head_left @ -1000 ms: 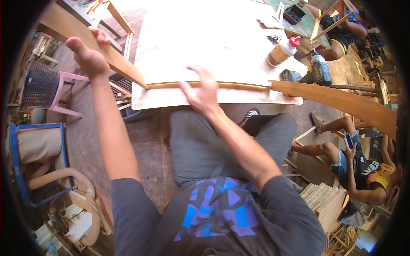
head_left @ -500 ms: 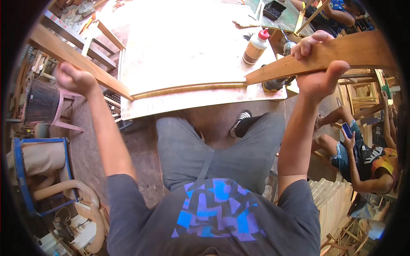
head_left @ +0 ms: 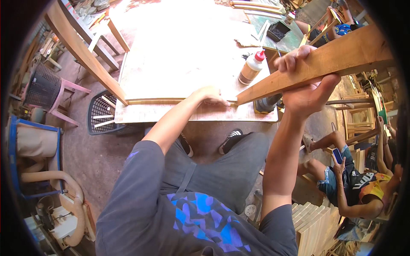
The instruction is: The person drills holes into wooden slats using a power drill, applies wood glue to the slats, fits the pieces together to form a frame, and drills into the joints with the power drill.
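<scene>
Gripping the long wooden plank point(head_left: 324, 64) in your clenched right hand point(head_left: 305, 85), you hold its far end raised while your left hand point(head_left: 211, 94) lies flat and unclenched on its low end at the counter point(head_left: 179, 55) edge. Tilt it sideways and the glue bottle point(head_left: 251, 68) just beside could topple.

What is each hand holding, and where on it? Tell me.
Right hand grips the long wooden plank along its middle; left hand presses its lower end on the worktable.
</scene>
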Motion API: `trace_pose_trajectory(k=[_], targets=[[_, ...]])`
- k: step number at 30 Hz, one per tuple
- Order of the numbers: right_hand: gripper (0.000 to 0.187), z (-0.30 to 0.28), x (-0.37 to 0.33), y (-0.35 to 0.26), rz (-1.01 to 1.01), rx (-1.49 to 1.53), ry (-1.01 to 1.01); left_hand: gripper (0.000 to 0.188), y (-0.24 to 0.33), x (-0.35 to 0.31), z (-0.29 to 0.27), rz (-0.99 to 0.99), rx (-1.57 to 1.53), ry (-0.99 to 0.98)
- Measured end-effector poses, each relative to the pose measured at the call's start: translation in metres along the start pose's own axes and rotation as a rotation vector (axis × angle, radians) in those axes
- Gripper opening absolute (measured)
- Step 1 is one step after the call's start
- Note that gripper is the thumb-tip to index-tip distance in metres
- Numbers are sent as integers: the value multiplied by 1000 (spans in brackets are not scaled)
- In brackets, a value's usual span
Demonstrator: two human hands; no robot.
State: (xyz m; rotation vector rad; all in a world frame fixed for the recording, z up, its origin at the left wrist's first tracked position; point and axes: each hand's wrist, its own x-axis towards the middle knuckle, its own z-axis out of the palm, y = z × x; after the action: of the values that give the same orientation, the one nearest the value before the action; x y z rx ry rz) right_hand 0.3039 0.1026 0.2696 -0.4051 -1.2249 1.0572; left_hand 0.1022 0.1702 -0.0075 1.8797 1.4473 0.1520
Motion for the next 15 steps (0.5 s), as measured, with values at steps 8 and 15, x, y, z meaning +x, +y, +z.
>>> trace_pose_trajectory(k=[8,15], targets=[[89,-1,21,7,34,-107,-28,63,40,-47,11,21,262,217],[87,2,30,9,40,-171,-35,57,49,-55,5,19,321,282]])
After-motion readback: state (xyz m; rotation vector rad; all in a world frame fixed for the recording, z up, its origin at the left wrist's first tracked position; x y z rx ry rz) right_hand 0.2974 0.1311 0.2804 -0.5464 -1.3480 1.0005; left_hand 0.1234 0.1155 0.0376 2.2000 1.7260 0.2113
